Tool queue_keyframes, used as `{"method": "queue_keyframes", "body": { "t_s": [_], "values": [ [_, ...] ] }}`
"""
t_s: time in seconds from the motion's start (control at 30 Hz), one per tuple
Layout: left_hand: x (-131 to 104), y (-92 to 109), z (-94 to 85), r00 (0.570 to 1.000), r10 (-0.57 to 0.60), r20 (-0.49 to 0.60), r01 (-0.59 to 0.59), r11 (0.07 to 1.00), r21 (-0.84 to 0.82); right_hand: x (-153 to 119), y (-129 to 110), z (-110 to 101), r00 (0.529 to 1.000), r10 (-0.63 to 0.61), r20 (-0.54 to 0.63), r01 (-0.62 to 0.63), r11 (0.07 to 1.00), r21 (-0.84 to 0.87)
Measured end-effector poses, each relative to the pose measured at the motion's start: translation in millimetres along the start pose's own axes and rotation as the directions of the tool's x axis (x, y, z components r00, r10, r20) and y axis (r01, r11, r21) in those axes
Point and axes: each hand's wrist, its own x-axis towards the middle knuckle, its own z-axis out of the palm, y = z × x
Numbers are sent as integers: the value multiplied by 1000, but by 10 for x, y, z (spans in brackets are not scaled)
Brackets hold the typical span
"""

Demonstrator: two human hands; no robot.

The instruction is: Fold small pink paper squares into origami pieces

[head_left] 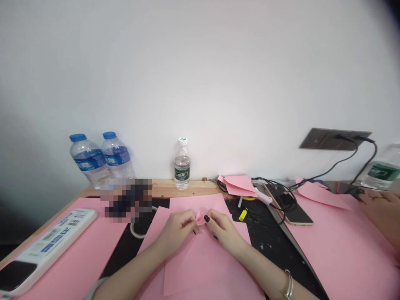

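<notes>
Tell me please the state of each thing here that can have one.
Left hand, pinching the small pink paper
Right hand, pinching it
Small pink paper, crumpled
Middle green-labelled bottle, capped, upright
Far-right green-labelled bottle, cap unclear
Leftmost blue-capped bottle, closed, leaning
Second blue-capped bottle, closed, leaning
Wall socket, two plugs inserted
Smartphone, lying flat, screen dark
White device, dark panel up

To the left of the upright clear plastic bottle with a green label (182, 166), a pixelated patch (126, 201) obscures its contents. Far left of the bottle, the picture's edge cuts off a long white plastic device (59, 243); far right, another person's hand (379, 210). Below the bottle, left hand (179, 229) and right hand (223, 231) partly hide a small crumpled pink paper piece (200, 218) (its full shape cannot be told).
</notes>
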Motion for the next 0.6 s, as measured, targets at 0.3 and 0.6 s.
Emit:
{"method": "queue_keyframes", "body": {
  "t_s": [0.3, 0.6],
  "values": [
    [-38, 55, -21, 984, 171, -49, -163, 978, 127, 15, 62, 43, 995, 101, 13, -101, 970, 221],
    [74, 33, -18, 987, -164, -3, 151, 914, -377, 17, 51, 57, 985, 147, -84, -128, 970, 205]
  ]
}}
